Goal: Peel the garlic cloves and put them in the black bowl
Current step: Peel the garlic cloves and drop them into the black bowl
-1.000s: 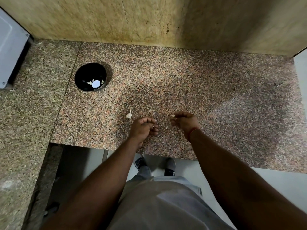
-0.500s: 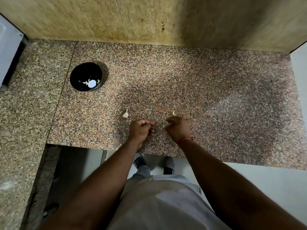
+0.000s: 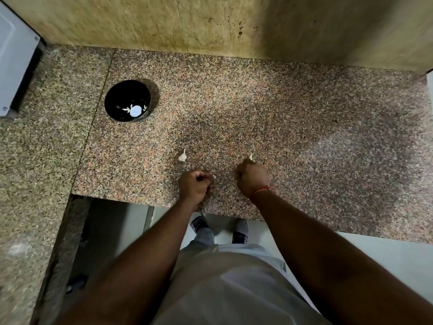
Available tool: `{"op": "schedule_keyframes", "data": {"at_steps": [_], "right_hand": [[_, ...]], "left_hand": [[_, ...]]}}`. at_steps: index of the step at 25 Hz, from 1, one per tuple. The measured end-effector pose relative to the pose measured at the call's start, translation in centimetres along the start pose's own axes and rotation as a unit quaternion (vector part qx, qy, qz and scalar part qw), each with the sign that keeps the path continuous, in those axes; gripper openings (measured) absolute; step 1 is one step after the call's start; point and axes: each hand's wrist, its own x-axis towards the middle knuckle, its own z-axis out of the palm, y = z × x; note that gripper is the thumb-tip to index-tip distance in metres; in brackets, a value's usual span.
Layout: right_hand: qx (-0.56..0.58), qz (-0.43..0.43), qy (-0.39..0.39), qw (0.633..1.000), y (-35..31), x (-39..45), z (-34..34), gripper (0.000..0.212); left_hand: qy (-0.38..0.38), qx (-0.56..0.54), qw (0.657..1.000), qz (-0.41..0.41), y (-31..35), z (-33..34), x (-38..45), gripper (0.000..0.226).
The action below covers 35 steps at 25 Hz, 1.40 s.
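My hands have drawn apart: left hand (image 3: pixel 195 186) curls round a clove (image 3: pixel 213 176), right hand (image 3: pixel 253 178) fisted, contents unclear; peeling continues.

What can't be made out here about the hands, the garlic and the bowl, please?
- Head view: whatever the left hand holds, hidden by its curled fingers.
- Right hand: its fingers are hidden behind its back; the garlic piece may be pinched or loose.
- Bowl: the pale bits inside are too small to identify.

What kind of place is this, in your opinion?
Most likely a home kitchen: a speckled granite counter against a stained stone wall, with a black bowl and a garlic clove on it.
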Motion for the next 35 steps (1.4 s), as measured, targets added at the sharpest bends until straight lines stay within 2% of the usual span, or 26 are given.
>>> {"op": "schedule_keyframes", "data": {"at_steps": [4,7,13,16,17,21,25,29,33,35], "right_hand": [[-0.046,-0.028,-0.010,0.999,-0.2,-0.3,0.3,0.019],[-0.043,-0.031,-0.017,0.998,-0.2,0.0,0.5,0.017],[0.088,-0.044,-0.020,0.995,0.4,-0.4,1.2,0.015],[0.131,-0.058,-0.012,0.990,-0.2,-1.3,1.6,0.012],[0.139,-0.062,-0.008,0.988,-0.4,-1.5,1.7,0.017],[0.128,-0.106,0.003,0.986,-0.5,-2.2,2.0,0.020],[0.046,-0.127,-0.040,0.990,-0.7,-2.7,2.2,0.022],[-0.002,-0.153,-0.028,0.988,-1.1,-3.1,3.1,0.020],[-0.016,-0.157,-0.033,0.987,-1.2,-3.0,3.2,0.015],[0.025,-0.143,-0.048,0.988,-0.9,-2.7,2.8,0.017]], "left_hand": [[0.037,0.130,0.985,0.108,0.5,-0.3,-0.1,0.013],[0.035,0.182,0.967,0.177,1.1,-0.6,0.3,0.022],[-0.030,0.285,0.933,0.218,2.0,-0.7,1.9,0.041],[-0.042,0.307,0.922,0.232,2.2,-0.6,2.1,0.036],[-0.042,0.311,0.919,0.237,2.2,-0.5,2.1,0.032],[-0.014,0.332,0.905,0.266,2.0,-0.3,2.0,0.009],[0.020,0.326,0.903,0.279,1.3,0.1,1.3,0.004],[0.043,0.360,0.897,0.252,0.7,0.4,1.2,0.005],[0.049,0.321,0.923,0.207,-0.6,0.2,0.1,0.006],[0.060,0.295,0.936,0.183,-1.2,0.3,-0.7,0.006]]}}
